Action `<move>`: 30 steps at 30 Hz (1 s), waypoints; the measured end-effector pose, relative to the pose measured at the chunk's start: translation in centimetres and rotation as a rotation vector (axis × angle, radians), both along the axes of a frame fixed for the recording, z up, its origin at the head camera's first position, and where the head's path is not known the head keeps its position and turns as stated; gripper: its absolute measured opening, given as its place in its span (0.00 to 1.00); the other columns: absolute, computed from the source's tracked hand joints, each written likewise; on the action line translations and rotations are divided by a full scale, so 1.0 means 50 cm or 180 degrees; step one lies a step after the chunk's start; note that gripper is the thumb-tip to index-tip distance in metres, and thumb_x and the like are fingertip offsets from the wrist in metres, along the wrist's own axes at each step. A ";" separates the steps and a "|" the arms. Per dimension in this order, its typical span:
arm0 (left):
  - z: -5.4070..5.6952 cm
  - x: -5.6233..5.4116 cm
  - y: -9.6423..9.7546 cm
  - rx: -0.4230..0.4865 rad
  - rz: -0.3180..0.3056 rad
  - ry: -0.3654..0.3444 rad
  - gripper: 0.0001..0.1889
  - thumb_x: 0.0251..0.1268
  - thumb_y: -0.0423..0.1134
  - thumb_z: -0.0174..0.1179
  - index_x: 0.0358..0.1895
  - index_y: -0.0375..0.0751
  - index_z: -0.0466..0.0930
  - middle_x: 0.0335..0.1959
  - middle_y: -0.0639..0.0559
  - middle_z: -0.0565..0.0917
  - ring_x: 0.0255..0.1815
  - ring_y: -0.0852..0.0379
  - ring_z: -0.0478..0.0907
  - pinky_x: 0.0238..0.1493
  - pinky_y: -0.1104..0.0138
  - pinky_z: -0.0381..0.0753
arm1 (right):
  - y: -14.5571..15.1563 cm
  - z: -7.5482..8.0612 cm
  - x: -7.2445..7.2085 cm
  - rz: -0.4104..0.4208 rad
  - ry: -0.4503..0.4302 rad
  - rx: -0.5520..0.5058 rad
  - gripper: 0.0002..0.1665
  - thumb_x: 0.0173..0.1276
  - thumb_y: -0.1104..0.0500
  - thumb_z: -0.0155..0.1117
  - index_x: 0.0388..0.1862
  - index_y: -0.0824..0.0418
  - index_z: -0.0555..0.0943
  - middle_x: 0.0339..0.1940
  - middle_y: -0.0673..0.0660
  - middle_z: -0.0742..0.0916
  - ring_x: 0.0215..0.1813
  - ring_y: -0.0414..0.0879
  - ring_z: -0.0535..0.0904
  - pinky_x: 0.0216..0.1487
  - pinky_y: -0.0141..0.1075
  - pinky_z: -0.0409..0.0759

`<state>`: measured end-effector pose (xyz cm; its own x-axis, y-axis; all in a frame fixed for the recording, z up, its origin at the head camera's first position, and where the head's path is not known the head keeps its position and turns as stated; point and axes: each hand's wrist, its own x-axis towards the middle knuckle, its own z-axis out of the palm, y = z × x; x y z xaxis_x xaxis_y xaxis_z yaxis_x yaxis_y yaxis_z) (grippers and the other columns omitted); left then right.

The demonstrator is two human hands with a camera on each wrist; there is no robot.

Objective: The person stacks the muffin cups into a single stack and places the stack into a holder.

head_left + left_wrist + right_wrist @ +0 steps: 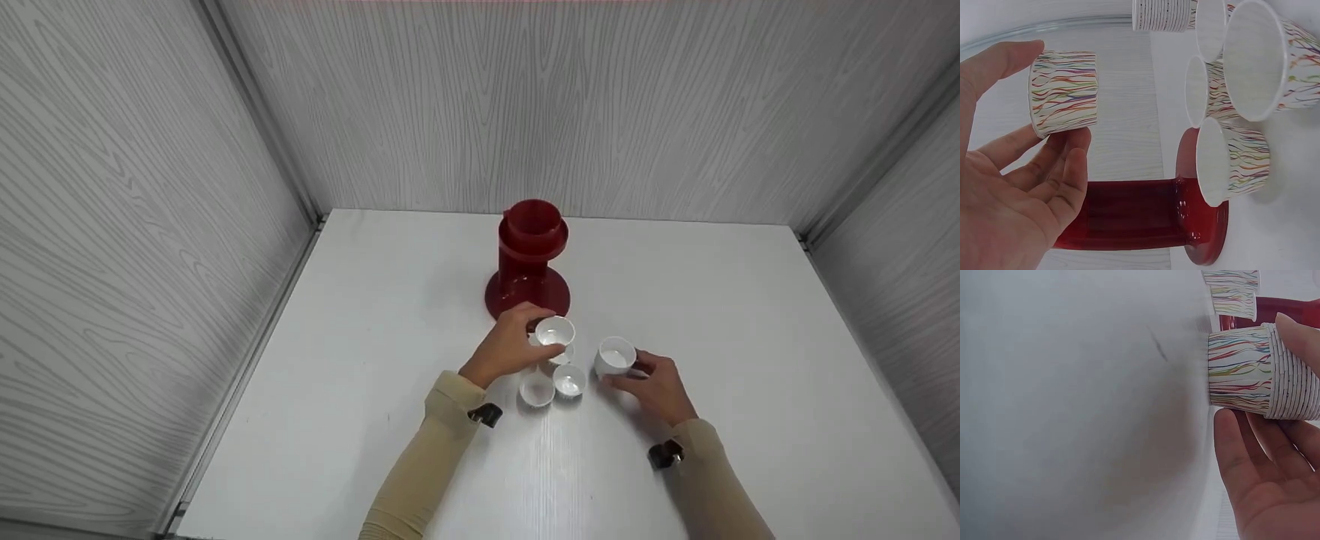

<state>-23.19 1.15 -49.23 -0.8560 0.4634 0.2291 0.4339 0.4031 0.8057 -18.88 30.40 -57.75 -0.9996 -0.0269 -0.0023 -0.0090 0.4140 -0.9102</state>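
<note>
My left hand [510, 346] pinches a single small paper baking cup [1066, 91] by its sides, thumb opposite fingers. Wavy coloured lines cover its white wall, and it is held above other cups. In my right hand [658, 388] is a stack of nested paper cups [1241, 371], their rims layered one over another. Between the hands, several loose cups stand on the table, among them a near-left cup [537, 391] and one beside it [570, 381]. The left hand and its cup partly cover those behind.
A dark red stand [523, 262] with a round base and a ring-shaped top rises just beyond the left hand. Everything stands on a white table [360, 315]. Pale wood-grain panels [480, 105] enclose its back and sides.
</note>
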 end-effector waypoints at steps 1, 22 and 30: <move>0.004 -0.002 0.005 -0.0021 -0.0009 0.0001 0.28 0.57 0.44 0.77 0.61 0.38 0.83 0.54 0.46 0.85 0.55 0.54 0.81 0.62 0.60 0.85 | 0.001 0.000 -0.001 -0.0009 0.0002 0.0018 0.35 0.54 0.52 0.85 0.62 0.57 0.85 0.59 0.56 0.89 0.56 0.37 0.84 0.63 0.36 0.83; 0.040 -0.021 0.107 -0.0407 -0.0233 0.0064 0.31 0.62 0.49 0.74 0.66 0.41 0.80 0.58 0.49 0.85 0.55 0.58 0.79 0.62 0.66 0.83 | -0.001 0.002 0.002 0.0028 -0.0032 0.0061 0.35 0.55 0.51 0.84 0.61 0.59 0.85 0.58 0.58 0.89 0.58 0.43 0.85 0.60 0.30 0.82; 0.034 -0.031 0.142 -0.0596 -0.0300 0.0229 0.31 0.63 0.51 0.73 0.66 0.41 0.80 0.57 0.49 0.85 0.54 0.59 0.80 0.57 0.74 0.81 | -0.002 0.007 0.002 0.0022 -0.0038 -0.0003 0.32 0.58 0.52 0.83 0.61 0.57 0.85 0.59 0.57 0.89 0.59 0.44 0.85 0.64 0.39 0.82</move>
<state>-24.77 8.24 -47.55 -0.7915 0.5807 0.1906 0.5304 0.4977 0.6862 -18.79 30.30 -57.38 -0.9993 -0.0339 -0.0143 -0.0009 0.4131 -0.9107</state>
